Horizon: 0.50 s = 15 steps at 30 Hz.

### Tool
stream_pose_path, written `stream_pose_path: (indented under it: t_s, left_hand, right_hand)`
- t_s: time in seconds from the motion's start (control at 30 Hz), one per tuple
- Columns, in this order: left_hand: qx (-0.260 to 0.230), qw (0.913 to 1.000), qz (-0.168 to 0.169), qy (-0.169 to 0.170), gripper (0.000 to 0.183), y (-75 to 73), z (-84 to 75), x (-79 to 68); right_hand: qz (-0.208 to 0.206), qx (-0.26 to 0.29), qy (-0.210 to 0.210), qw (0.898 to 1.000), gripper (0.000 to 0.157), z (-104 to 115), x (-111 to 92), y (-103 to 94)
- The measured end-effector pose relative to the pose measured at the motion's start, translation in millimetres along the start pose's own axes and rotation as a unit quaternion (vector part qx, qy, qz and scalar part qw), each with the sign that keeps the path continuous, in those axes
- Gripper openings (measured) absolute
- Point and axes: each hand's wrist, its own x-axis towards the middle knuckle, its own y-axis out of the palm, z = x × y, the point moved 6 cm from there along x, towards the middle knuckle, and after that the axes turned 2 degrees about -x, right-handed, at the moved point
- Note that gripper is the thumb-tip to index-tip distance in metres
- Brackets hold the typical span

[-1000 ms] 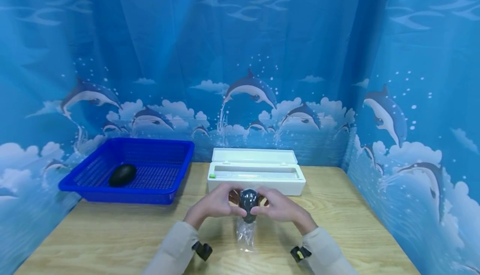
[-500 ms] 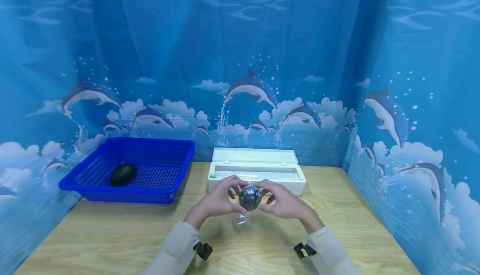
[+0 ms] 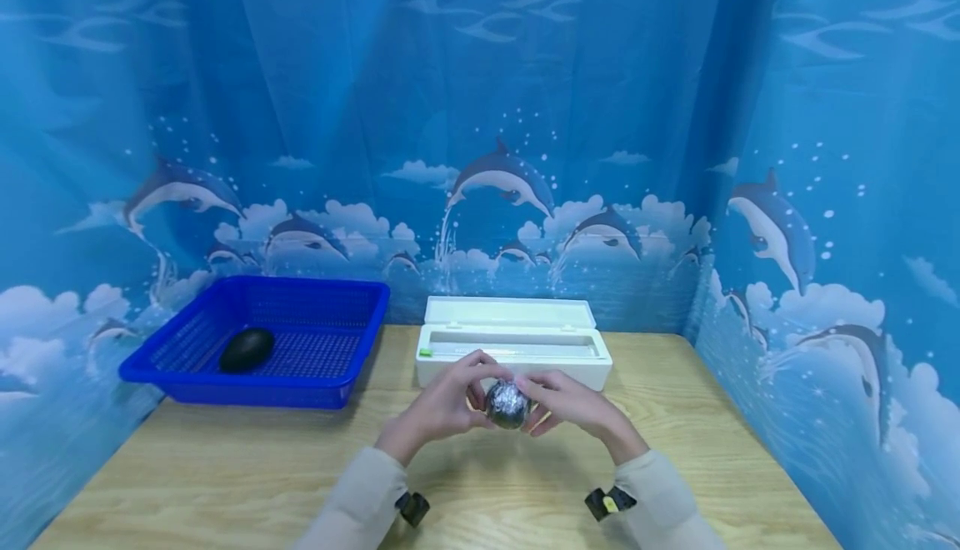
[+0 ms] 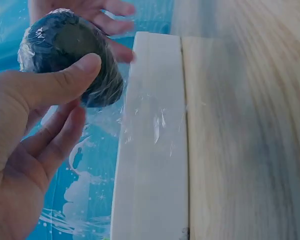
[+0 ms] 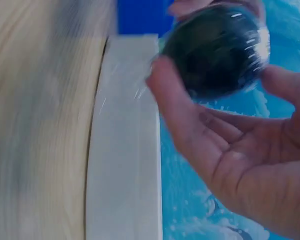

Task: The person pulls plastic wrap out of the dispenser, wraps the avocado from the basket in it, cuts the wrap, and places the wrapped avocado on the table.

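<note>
A dark green avocado (image 3: pixel 507 404), wrapped in shiny cling film, is held above the table between both hands. My left hand (image 3: pixel 448 402) grips it from the left, its thumb pressed on the film in the left wrist view, where the wrapped avocado (image 4: pixel 70 47) looks egg-shaped. From the other side my right hand (image 3: pixel 576 407) holds it with thumb and fingers curled about it, as the right wrist view shows at the avocado (image 5: pixel 215 55). Film is bunched bright on the side facing the head camera. Behind the hands stands a white cling film box (image 3: pixel 517 373) with its lid raised.
A blue plastic basket (image 3: pixel 300 394) stands at the back left with another dark avocado (image 3: pixel 247 349) inside. On the box's left end sits a small green piece (image 3: pixel 425 352). The wooden table (image 3: pixel 675 442) meets a dolphin-printed curtain (image 3: pixel 480 158) behind.
The avocado has been turned in the hands, so its bunched film now faces the head camera. The loose tail of film that hung below it no longer shows there.
</note>
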Motion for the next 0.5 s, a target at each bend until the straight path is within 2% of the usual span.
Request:
stream_pose_path:
  t_s: [0.07, 0.13, 0.23, 0.37, 0.5]
  left_hand:
    - [-0.018, 0.9997, 0.015, -0.008, 0.071, 3.3, 2.0, -0.4]
    - [-0.042, 0.9984, 0.029, -0.025, 0.067, 6.0, 4.7, -1.2]
    - [-0.069, 0.9949, 0.042, -0.061, 0.049, 9.3, 8.5, -2.2]
    - [-0.062, 0.9937, 0.023, -0.090, 0.025, 11.5, 11.3, -1.1]
    - [-0.047, 0.9937, -0.006, -0.102, 0.026, 13.1, 15.8, 0.4]
  right_hand:
    - [0.018, 0.019, 0.006, 1.000, 0.058, 0, 0, 2.9]
    - [0.018, 0.024, 0.009, 0.999, 0.057, -1, -1, 3.5]
    - [0.008, 0.016, 0.014, 1.000, 0.056, -1, -1, 2.8]
    - [0.002, 0.011, 0.028, 1.000, 0.057, -3, -1, 4.0]
    - [0.000, 0.017, 0.037, 0.999, 0.068, -5, -1, 7.3]
